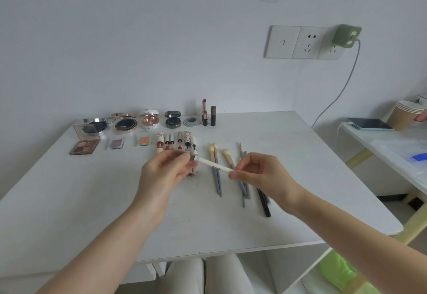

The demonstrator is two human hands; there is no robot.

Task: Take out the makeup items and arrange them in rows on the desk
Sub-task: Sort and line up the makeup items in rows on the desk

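A slim white makeup pen (212,165) hangs over the middle of the white desk (92,201), held at both ends. My left hand (166,173) pinches its grey-tipped left end and my right hand (258,173) pinches its right end. Behind it lie rows: open compacts (124,123) at the back, two upright lipsticks (204,112), eyeshadow palettes (84,147), open lip tubes (175,143), and brushes and pencils (217,173) partly hidden by my right hand.
A side table (392,145) at the right carries a phone (369,123) on a charging cable and stacked paper cups (406,113). A green charger (346,35) sits in the wall socket. My knees show below the desk's front edge.
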